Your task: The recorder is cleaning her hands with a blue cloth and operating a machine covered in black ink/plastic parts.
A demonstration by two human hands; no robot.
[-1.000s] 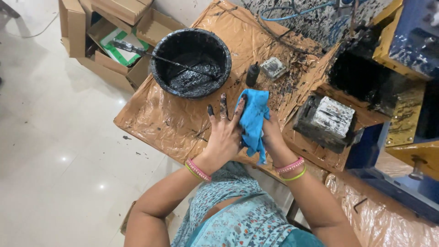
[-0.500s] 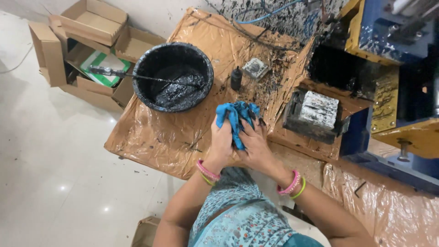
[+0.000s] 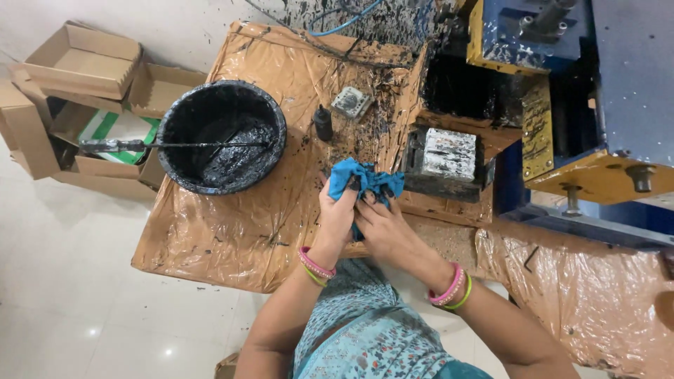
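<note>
Now both hands meet over the blue cloth point(image 3: 366, 184), which sits bunched just in front of the person, near the black tub point(image 3: 221, 137) and on its right. A second ago the left hand point(image 3: 339, 210) was spread open with blackened fingers raised while the right hand point(image 3: 382, 228) alone gripped the cloth; now the left has curled shut around the cloth's left side and the right presses closed into it from below. This looks like wiping ink off the fingers. A stirring stick point(image 3: 168, 145) lies across the tub, a small dark bottle point(image 3: 323, 123) stands to its right, and cardboard boxes point(image 3: 77, 67) sit to its left on the floor.
</note>
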